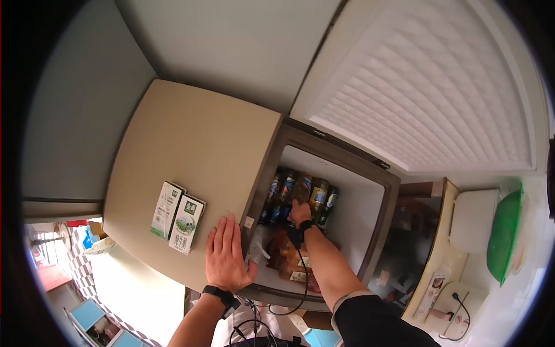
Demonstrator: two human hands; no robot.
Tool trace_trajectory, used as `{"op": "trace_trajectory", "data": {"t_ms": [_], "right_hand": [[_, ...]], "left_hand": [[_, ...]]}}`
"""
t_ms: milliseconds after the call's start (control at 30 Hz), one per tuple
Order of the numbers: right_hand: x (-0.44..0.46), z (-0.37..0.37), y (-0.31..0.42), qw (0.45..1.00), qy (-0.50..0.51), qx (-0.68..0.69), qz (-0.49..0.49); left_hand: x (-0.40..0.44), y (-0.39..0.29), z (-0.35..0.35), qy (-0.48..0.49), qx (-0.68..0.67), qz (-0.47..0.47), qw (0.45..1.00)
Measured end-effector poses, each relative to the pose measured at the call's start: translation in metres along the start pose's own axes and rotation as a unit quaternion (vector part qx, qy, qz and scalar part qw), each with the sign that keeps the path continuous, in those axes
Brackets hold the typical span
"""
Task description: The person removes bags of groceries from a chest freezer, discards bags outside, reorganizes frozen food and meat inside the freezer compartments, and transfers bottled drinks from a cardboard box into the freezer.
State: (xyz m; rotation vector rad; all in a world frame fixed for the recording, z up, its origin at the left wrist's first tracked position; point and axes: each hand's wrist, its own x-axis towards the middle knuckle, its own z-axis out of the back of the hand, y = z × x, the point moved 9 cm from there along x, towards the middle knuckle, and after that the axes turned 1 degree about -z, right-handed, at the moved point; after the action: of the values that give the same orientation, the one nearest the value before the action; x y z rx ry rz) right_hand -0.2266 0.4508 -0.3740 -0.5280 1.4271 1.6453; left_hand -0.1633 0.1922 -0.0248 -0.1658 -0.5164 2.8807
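My left hand (229, 257) lies flat on the beige closed lid (196, 139), its fingers stretched out. To its left, two milk cartons, a white one (166, 209) and a green-topped one (188, 224), lie side by side on that lid. My right hand (300, 214) reaches down into the open chest freezer (367, 217), with its fingers closed at the near end of an amber bottle (302, 186). Several other bottles lie close around it, among them a yellowish bottle (318, 194). Part of the grip is hidden by the hand.
The raised white lid (422, 92) stands open behind the freezer. Orange-brown packages (293, 263) and a clear plastic bag (259, 248) lie at the near end inside. A green basin (504, 237) is at the far right. A black cable (306, 283) hangs from my right wrist.
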Motion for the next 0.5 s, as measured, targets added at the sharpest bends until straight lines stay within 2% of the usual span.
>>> {"op": "trace_trajectory", "data": {"t_ms": [233,300,333,367,400,500], "right_hand": [[0.037,-0.03,-0.039,0.998,0.009,-0.056,-0.028],[0.059,-0.034,-0.064,0.991,0.035,-0.077,-0.107],[0.078,-0.03,-0.072,0.99,0.039,-0.08,-0.107],[0.097,-0.048,-0.054,0.879,0.131,-0.442,0.123],[0.097,-0.074,-0.064,0.588,0.197,-0.711,0.33],[0.15,-0.075,-0.1,0.596,0.221,-0.714,0.294]], "left_hand": [[0.002,0.006,-0.001,0.007,-0.016,0.011,1.0],[0.002,0.007,-0.001,0.009,-0.016,0.007,1.0],[0.002,0.008,-0.002,0.008,-0.014,0.012,1.0],[0.002,0.008,-0.002,0.01,-0.016,0.012,1.0],[0.002,0.008,-0.003,0.012,-0.017,0.012,1.0],[0.003,0.009,-0.001,0.012,-0.023,0.012,1.0]]}}
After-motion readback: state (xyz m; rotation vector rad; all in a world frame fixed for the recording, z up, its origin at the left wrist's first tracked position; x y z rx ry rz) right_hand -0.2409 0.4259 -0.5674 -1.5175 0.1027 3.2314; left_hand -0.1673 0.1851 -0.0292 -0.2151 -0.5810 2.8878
